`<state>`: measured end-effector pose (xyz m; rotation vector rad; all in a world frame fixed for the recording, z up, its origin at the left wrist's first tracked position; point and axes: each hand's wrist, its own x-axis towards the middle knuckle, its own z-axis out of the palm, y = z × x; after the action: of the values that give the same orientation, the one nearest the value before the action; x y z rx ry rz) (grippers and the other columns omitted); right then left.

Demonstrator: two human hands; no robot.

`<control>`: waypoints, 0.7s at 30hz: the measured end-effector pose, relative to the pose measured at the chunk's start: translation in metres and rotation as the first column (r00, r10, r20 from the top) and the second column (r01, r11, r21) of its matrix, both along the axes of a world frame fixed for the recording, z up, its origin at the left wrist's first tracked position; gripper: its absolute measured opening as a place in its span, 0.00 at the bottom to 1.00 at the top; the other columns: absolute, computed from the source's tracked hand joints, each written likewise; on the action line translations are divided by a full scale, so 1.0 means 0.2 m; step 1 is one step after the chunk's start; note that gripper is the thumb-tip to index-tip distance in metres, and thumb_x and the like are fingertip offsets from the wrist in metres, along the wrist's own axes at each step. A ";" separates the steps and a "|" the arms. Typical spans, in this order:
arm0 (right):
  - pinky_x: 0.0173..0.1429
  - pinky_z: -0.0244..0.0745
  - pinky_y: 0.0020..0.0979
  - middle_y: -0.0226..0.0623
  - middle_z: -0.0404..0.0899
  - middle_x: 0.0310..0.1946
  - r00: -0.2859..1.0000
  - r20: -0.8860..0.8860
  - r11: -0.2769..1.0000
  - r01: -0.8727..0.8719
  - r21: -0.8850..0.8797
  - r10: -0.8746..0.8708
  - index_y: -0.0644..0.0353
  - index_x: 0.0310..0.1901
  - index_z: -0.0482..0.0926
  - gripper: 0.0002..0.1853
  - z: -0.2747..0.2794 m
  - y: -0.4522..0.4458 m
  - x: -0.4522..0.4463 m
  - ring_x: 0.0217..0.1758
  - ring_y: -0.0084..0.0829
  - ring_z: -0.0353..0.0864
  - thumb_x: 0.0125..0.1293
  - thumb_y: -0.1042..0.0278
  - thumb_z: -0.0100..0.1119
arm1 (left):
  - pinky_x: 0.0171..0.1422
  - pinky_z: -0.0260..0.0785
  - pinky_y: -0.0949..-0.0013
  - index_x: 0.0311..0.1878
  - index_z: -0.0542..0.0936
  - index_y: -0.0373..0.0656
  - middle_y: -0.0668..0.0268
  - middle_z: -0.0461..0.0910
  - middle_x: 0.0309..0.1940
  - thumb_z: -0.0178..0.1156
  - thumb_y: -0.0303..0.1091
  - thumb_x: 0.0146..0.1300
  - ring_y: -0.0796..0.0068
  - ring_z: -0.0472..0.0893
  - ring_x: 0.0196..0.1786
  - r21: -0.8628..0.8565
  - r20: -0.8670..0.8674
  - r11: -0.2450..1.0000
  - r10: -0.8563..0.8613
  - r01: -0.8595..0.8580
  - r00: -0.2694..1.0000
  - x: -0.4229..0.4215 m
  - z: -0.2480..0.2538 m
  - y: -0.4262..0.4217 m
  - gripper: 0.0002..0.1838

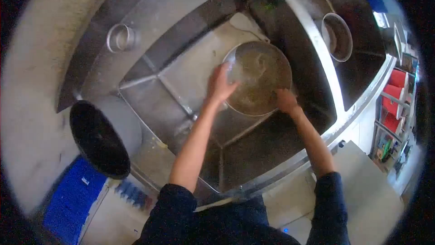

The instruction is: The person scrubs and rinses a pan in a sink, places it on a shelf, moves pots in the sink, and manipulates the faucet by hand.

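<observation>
A large round metal pan (pixel 258 77) with a dull, stained inside rests in the deep sink basin (pixel 181 102). At its left rim is my left hand (pixel 220 84), with the fingers along the edge and the thumb over the inside. My right hand (pixel 286 101) is closed at the lower right rim, its fingers curled and partly blurred. Whether something small is also in the right hand is hidden.
A small round metal container (pixel 121 38) stands on the ledge at left. Nearer sits a big dark-mouthed pot (pixel 99 138) above a blue item (pixel 74 199). Beyond the metal divider (pixel 324 55), a second basin holds a metal pot (pixel 337 36). Red bins (pixel 393 100) stand far right.
</observation>
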<state>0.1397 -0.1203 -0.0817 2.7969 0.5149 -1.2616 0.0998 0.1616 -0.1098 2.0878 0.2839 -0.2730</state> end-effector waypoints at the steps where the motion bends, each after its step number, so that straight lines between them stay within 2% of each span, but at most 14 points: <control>1: 0.55 0.72 0.43 0.46 0.79 0.48 1.000 0.024 1.000 0.007 0.009 -0.007 0.57 0.48 0.78 0.15 0.11 -0.01 -0.01 0.52 0.47 0.77 0.60 0.64 0.59 | 0.71 0.56 0.56 0.67 0.62 0.40 0.48 0.64 0.64 0.68 0.55 0.50 0.55 0.64 0.67 0.212 -0.145 0.977 -0.004 0.035 0.989 -0.09 0.06 0.05 0.45; 2: 0.54 0.73 0.42 0.45 0.79 0.46 0.992 0.028 0.975 0.117 0.187 -0.125 0.58 0.47 0.79 0.13 0.22 -0.01 -0.03 0.52 0.46 0.77 0.60 0.66 0.59 | 0.68 0.60 0.56 0.67 0.61 0.37 0.47 0.66 0.62 0.71 0.53 0.47 0.55 0.67 0.64 0.407 -0.279 0.909 0.030 0.090 0.960 -0.17 0.11 0.10 0.48; 3: 0.53 0.73 0.42 0.44 0.80 0.45 0.972 0.011 0.908 0.214 0.360 -0.234 0.60 0.45 0.79 0.12 0.33 0.00 -0.05 0.52 0.46 0.78 0.60 0.67 0.60 | 0.71 0.54 0.56 0.65 0.64 0.40 0.51 0.68 0.60 0.70 0.61 0.43 0.56 0.65 0.66 0.132 -0.449 0.987 -0.023 0.092 0.893 -0.32 -0.02 0.18 0.50; 5: 0.52 0.74 0.42 0.45 0.79 0.44 0.958 0.089 0.828 0.187 0.529 -0.274 0.60 0.44 0.79 0.12 0.59 0.03 -0.11 0.50 0.46 0.78 0.59 0.69 0.60 | 0.70 0.54 0.56 0.59 0.69 0.44 0.54 0.71 0.54 0.67 0.68 0.43 0.58 0.66 0.64 -0.291 -0.758 0.954 -0.182 -0.074 0.627 -0.43 0.10 0.17 0.47; 7: 0.51 0.75 0.42 0.47 0.79 0.44 0.929 0.151 0.710 0.146 0.689 -0.337 0.60 0.44 0.79 0.12 0.79 0.05 -0.22 0.49 0.47 0.79 0.58 0.71 0.60 | 0.57 0.63 0.58 0.48 0.73 0.45 0.58 0.74 0.40 0.63 0.67 0.50 0.63 0.72 0.51 -0.423 -0.809 0.884 -0.270 -0.199 0.521 -0.55 0.21 0.12 0.36; 9: 0.53 0.72 0.37 0.43 0.79 0.41 0.890 0.082 0.551 0.203 0.810 -0.448 0.62 0.43 0.78 0.11 0.95 0.02 -0.34 0.49 0.42 0.79 0.58 0.73 0.62 | 0.47 0.69 0.60 0.41 0.74 0.45 0.61 0.75 0.32 0.60 0.66 0.54 0.66 0.76 0.41 -0.458 -0.726 0.877 -0.274 -0.145 0.630 -0.66 -0.03 0.09 0.31; 11: 0.52 0.73 0.35 0.44 0.79 0.41 0.836 0.041 0.482 0.276 0.831 -0.548 0.62 0.42 0.78 0.11 1.10 0.00 -0.46 0.47 0.42 0.79 0.57 0.74 0.62 | 0.30 0.67 0.66 0.35 0.71 0.46 0.72 0.71 0.21 0.55 0.61 0.63 0.73 0.71 0.23 -0.567 -0.801 0.759 -0.420 -0.319 0.426 -0.69 -0.03 0.02 0.24; 12: 0.52 0.73 0.34 0.45 0.78 0.40 0.782 -0.024 0.408 0.351 0.843 -0.623 0.62 0.42 0.77 0.11 1.16 -0.02 -0.53 0.46 0.42 0.79 0.56 0.75 0.63 | 0.21 0.60 0.75 0.33 0.70 0.47 0.78 0.65 0.17 0.53 0.55 0.67 0.81 0.64 0.16 -0.575 -0.772 0.794 -0.446 -0.197 0.453 -0.60 0.33 -0.04 0.20; 13: 0.52 0.73 0.34 0.45 0.78 0.40 0.775 -0.032 0.390 0.352 0.851 -0.631 0.62 0.42 0.77 0.11 1.20 -0.04 -0.59 0.46 0.42 0.79 0.56 0.75 0.63 | 0.21 0.60 0.75 0.33 0.70 0.47 0.78 0.65 0.17 0.53 0.55 0.67 0.81 0.64 0.16 -0.562 -0.777 0.806 -0.438 -0.186 0.452 -0.59 0.38 -0.04 0.20; 15: 0.51 0.72 0.33 0.42 0.79 0.39 0.692 0.034 0.355 0.327 0.876 -0.721 0.62 0.43 0.77 0.12 1.18 -0.09 -0.69 0.44 0.40 0.79 0.57 0.75 0.63 | 0.19 0.54 0.81 0.35 0.69 0.48 0.78 0.63 0.17 0.51 0.53 0.68 0.86 0.61 0.16 -0.653 -0.743 0.450 -0.534 -0.609 0.403 -0.58 0.48 0.00 0.18; 16: 0.52 0.72 0.34 0.42 0.78 0.42 0.646 -0.016 0.314 0.392 0.865 -0.763 0.62 0.47 0.76 0.15 1.15 -0.11 -0.74 0.45 0.40 0.78 0.56 0.74 0.63 | 0.17 0.49 0.85 0.34 0.69 0.47 0.79 0.61 0.17 0.50 0.52 0.69 0.89 0.58 0.15 -0.626 -0.779 0.567 -0.416 -0.536 0.469 -0.57 0.60 -0.06 0.17; 19: 0.52 0.70 0.35 0.46 0.77 0.44 0.534 0.054 0.314 0.409 0.857 -0.844 0.62 0.47 0.75 0.15 1.10 -0.07 -0.85 0.48 0.42 0.76 0.57 0.72 0.63 | 0.17 0.51 0.81 0.30 0.70 0.47 0.77 0.64 0.16 0.50 0.47 0.70 0.86 0.62 0.15 -0.606 -0.791 0.577 -0.366 -0.548 0.490 -0.54 0.73 -0.15 0.16; 20: 0.55 0.69 0.39 0.48 0.75 0.46 0.575 0.130 0.415 0.398 0.818 -0.808 0.61 0.49 0.74 0.19 1.07 -0.06 -0.86 0.50 0.46 0.73 0.54 0.74 0.62 | 0.17 0.51 0.81 0.30 0.70 0.47 0.77 0.64 0.16 0.50 0.47 0.70 0.86 0.62 0.15 -0.601 -0.793 0.585 -0.352 -0.544 0.497 -0.57 0.78 -0.18 0.16; 21: 0.55 0.69 0.39 0.48 0.75 0.46 0.575 0.124 0.405 0.391 0.827 -0.809 0.61 0.49 0.74 0.19 1.04 -0.05 -0.86 0.50 0.46 0.73 0.54 0.74 0.62 | 0.17 0.54 0.77 0.28 0.71 0.45 0.74 0.67 0.15 0.49 0.44 0.69 0.83 0.66 0.15 -0.508 -0.748 0.814 -0.253 -0.284 0.613 -0.62 0.91 -0.22 0.16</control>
<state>-0.0330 -0.1294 0.1253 4.0697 -0.2364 -0.1110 -0.0236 0.1171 0.0723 1.2083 0.6572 -1.1559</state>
